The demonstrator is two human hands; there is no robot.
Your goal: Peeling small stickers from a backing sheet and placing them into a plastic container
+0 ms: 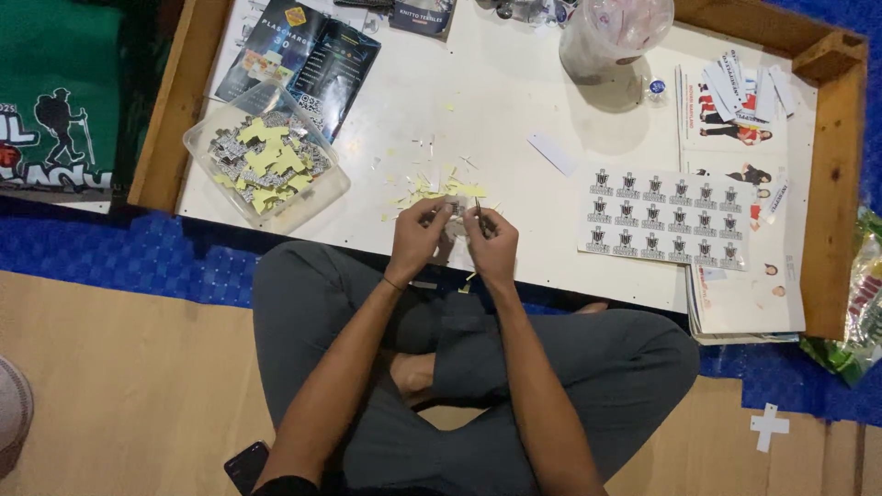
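Sitting cross-legged on the floor, the person faces a low white table (514,110) with a raised wooden rim, and everything else is placed from it. Along the table's near right edge lies a printed sticker sheet (666,219) with rows of small black-and-grey emblems, resting on a stack of printed paper sheets (744,303) that overhang the near edge. At the table's left near corner stands a clear plastic container (266,156) filled with cut stickers and yellow backing pieces. At the table's far edge, right of centre, stands a clear plastic jar (611,37), and a dark brochure (299,55) lies at the far left. Yellow and white paper scraps (432,179) are strewn over the table's middle, just beyond the hands.

Both hands meet over the table's near edge, at its centre. The left hand (418,237) has its fingers curled close and pinches a small sticker piece (453,213) at the fingertips. The right hand (494,243), fingers drawn in, holds a thin dark tool (479,209) whose tip stands right at the piece; its exact kind is too small to tell.
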